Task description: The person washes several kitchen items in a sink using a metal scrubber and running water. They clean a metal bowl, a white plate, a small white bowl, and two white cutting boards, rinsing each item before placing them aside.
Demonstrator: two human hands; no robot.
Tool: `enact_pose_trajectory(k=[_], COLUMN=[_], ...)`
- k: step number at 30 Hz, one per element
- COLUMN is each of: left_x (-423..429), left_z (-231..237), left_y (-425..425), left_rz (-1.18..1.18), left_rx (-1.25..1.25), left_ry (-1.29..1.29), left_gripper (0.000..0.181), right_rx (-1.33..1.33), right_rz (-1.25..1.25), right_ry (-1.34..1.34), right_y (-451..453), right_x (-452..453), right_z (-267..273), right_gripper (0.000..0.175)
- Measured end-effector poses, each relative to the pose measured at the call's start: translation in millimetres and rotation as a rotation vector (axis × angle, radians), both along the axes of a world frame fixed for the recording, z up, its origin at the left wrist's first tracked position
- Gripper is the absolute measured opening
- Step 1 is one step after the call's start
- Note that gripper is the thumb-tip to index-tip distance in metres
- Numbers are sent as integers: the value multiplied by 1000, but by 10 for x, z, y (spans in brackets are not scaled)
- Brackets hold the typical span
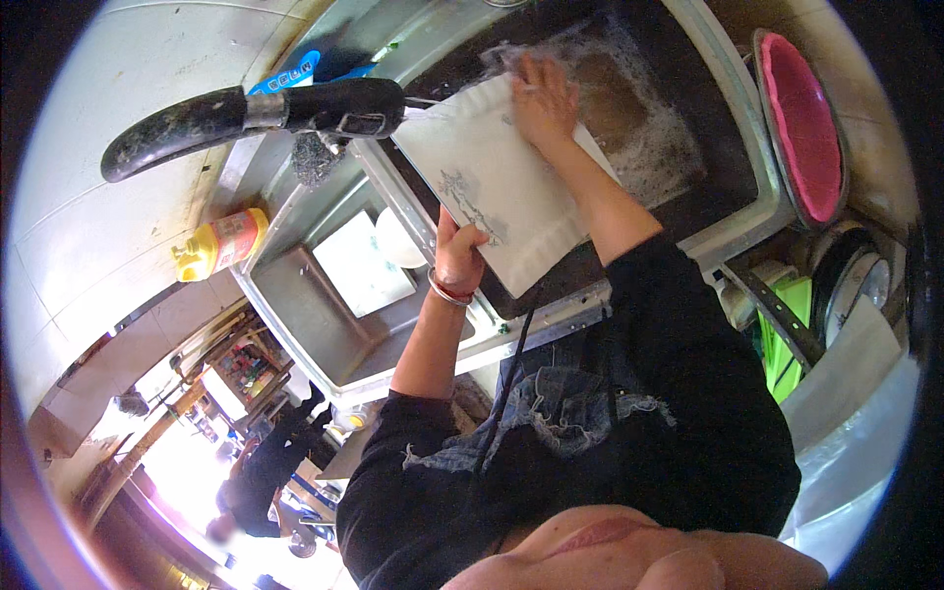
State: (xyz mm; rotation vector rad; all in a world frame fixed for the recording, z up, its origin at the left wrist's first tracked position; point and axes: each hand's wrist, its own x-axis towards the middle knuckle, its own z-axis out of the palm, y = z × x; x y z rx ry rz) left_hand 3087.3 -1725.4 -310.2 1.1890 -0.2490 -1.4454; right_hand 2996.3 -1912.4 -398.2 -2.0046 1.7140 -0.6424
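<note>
A large white rectangular plate (pixel 509 192) with a grey painted motif is tilted over the soapy right basin of a metal sink (pixel 745 147). My left hand (pixel 461 254) grips its near left edge, thumb on top, with a bangle at the wrist. My right hand (pixel 544 99) lies on the plate's far right part, slightly blurred; whether it holds anything under the palm cannot be told. Sudsy water (pixel 627 110) lies beyond it. In the left basin are another white rectangular plate (pixel 361 262) and a round white dish (pixel 398 240).
A black-handled faucet (pixel 317 110) reaches in at the upper left, a steel wool scourer (pixel 316 158) beside it. A yellow bottle (pixel 225 243) stands by the left basin. A pink-lined basket (pixel 800 129) and stacked pans (pixel 855 280) are at right. Another person (pixel 265 472) is at lower left.
</note>
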Motion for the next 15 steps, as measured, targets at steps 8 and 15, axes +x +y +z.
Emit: enact_pose_trajectory(k=[8, 15], left_x=[-16, 33], left_z=[-26, 6], left_y=[4, -203], left_rz=[18, 177], left_rx=[12, -157], left_ry=[-14, 16], left_gripper=[60, 53], right_rx=[-116, 43], right_rz=[199, 273], right_ry=[-7, -66], right_y=[164, 1082], right_x=[319, 50], right_z=[373, 653], right_gripper=[50, 53])
